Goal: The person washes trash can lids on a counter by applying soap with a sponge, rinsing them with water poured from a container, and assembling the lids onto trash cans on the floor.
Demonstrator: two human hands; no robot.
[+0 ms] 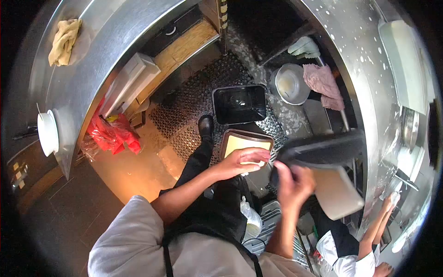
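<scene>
My left hand [242,162] hangs over the near edge of a brown-rimmed container [227,135] with a pale yellow inside. Its fingers are stretched out and it holds nothing that I can see. My right hand [295,182] is closed on a black, tray-like object [327,147], smeared by motion, whose exact kind I cannot tell. Just right of that hand shows a flat beige panel [339,193]. Beyond the brown-rimmed container, an open black bin [240,121] stands on the floor mat.
A metal bowl [290,84] and a pink cloth [323,83] are at the right. Steel counters [113,39] curve along both sides. Red plastic bags [113,131] lie at left. Another person's arms [376,221] work at lower right.
</scene>
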